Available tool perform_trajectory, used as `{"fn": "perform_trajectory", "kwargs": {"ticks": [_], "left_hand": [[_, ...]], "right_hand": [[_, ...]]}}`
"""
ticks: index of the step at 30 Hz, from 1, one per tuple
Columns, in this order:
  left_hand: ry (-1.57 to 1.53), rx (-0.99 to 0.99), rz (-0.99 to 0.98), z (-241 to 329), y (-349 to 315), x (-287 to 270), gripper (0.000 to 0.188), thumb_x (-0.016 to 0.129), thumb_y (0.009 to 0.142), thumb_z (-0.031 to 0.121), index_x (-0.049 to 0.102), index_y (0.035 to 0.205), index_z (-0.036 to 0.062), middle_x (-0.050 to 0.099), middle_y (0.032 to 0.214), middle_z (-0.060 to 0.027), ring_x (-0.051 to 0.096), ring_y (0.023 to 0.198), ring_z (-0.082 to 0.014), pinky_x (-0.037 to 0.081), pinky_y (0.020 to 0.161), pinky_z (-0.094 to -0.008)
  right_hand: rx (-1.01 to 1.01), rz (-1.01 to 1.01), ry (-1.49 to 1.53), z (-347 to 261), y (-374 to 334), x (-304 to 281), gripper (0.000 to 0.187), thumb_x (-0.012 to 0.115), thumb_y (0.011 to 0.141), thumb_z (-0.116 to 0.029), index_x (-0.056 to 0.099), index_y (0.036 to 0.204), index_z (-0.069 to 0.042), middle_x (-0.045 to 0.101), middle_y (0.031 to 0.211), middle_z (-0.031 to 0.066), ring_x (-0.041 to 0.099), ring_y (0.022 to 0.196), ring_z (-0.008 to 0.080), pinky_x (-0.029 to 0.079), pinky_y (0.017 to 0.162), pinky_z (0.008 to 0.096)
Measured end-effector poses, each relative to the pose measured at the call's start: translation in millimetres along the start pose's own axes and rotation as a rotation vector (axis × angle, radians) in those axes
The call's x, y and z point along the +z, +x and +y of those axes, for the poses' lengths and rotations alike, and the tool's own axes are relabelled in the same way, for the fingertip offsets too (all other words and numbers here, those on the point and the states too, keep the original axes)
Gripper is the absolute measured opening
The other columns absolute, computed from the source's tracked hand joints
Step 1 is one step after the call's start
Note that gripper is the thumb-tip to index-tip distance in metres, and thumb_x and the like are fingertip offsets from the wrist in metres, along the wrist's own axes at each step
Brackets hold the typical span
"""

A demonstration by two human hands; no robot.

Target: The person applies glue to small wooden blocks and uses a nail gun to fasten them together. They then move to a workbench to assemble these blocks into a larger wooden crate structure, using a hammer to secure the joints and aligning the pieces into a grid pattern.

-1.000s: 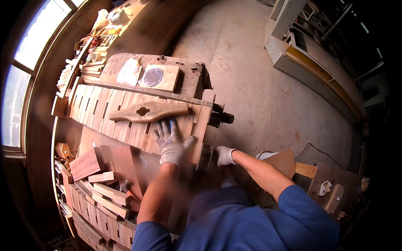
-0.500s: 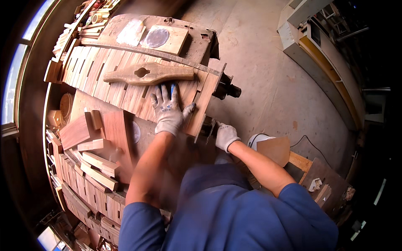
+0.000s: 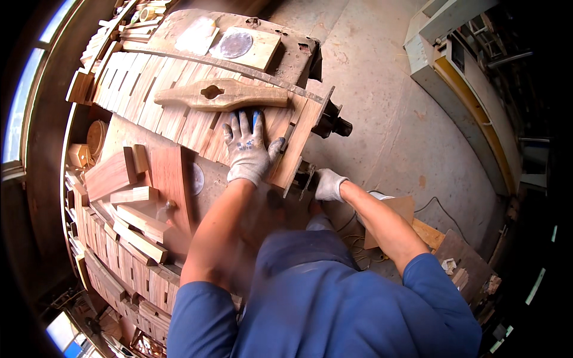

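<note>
My left hand (image 3: 248, 155), in a greyish-white work glove, lies flat with spread fingers on a panel of wooden strips (image 3: 179, 113) set side by side. Just beyond its fingertips rests a long wooden piece (image 3: 245, 95) with a wide middle, tapering ends and a dark hole. My right hand (image 3: 330, 184), gloved too, is curled closed beside the dark metal clamp end (image 3: 304, 176) at the panel's near right corner. Whatever its fingers grip is hidden. A second metal clamp end (image 3: 332, 121) sticks out farther along the same edge.
Behind the panel is a worn bench top (image 3: 292, 48) carrying a board with a grey disc (image 3: 234, 45). Loose wood blocks (image 3: 140, 230) and a reddish board (image 3: 170, 185) lie at left. A cable (image 3: 444, 209) runs over the floor at right, near a leaning brown board (image 3: 391, 218).
The whole view has shifted a little, so bench and panel appear higher and farther right. My right hand has turned slightly beside the clamp; my left hand stays flat on the strips.
</note>
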State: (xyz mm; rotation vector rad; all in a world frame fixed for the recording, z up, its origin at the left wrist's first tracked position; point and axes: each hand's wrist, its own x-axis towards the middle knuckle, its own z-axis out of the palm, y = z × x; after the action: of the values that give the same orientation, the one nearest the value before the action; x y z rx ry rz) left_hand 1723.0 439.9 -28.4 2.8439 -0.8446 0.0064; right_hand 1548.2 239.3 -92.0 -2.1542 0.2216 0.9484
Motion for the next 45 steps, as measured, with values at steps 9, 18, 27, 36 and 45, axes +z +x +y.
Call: {"fn": "perform_trajectory", "kwargs": {"ticks": [9,18,27,36,45], "left_hand": [[-0.025,-0.014,-0.018,1.6,-3.6,-5.1,0.093,0.065,0.095,0.066,0.043,0.167,0.0105,0.034,0.171,-0.0308,0.022,0.162,-0.0492,0.01,0.133,-0.0628],[-0.049,-0.028,-0.032,1.0,-4.1,-7.7,0.093,0.062,0.096,0.066,0.044,0.166,0.0088,0.034,0.172,-0.0296,0.023,0.163,-0.0487,0.008,0.134,-0.062],[-0.034,-0.026,-0.055,0.2,-1.9,-5.6,0.094,0.06,0.096,0.069,0.043,0.168,0.0098,0.033,0.173,-0.0288,0.021,0.164,-0.048,0.006,0.134,-0.062],[-0.034,-0.013,0.002,-0.5,-2.5,0.1,0.096,0.064,0.094,0.069,0.043,0.167,0.0096,0.032,0.172,-0.0307,0.023,0.162,-0.05,0.01,0.132,-0.0643],[-0.016,-0.004,0.003,-1.6,-4.2,1.2,0.098,0.067,0.092,0.068,0.043,0.166,0.0083,0.033,0.171,-0.0315,0.023,0.162,-0.0498,0.011,0.132,-0.0651]], "right_hand": [[0.025,-0.101,0.187,13.6,-6.4,-18.5,0.08,0.092,0.071,-0.026,0.064,0.139,0.007,0.076,0.124,0.0245,0.073,0.113,0.0332,0.059,0.099,0.041],[0.301,-0.342,0.577,5.0,2.5,-19.9,0.048,0.087,0.08,-0.001,0.071,0.125,0.003,0.081,0.1,0.0151,0.08,0.096,0.0288,0.068,0.078,0.0396],[0.156,0.48,-0.193,-11.9,-24.0,37.7,0.054,0.076,0.082,-0.022,0.065,0.133,-0.007,0.078,0.105,0.0243,0.077,0.101,0.043,0.062,0.088,0.0504],[0.121,0.502,-0.405,-12.2,-25.6,41.7,0.066,0.08,0.084,-0.033,0.061,0.139,-0.002,0.077,0.117,0.0249,0.076,0.108,0.0395,0.061,0.092,0.0466],[0.216,-0.223,0.154,-19.4,-8.8,-26.2,0.071,0.089,0.067,-0.012,0.068,0.132,0.004,0.08,0.094,0.0193,0.077,0.086,0.0244,0.064,0.079,0.0401]]}}
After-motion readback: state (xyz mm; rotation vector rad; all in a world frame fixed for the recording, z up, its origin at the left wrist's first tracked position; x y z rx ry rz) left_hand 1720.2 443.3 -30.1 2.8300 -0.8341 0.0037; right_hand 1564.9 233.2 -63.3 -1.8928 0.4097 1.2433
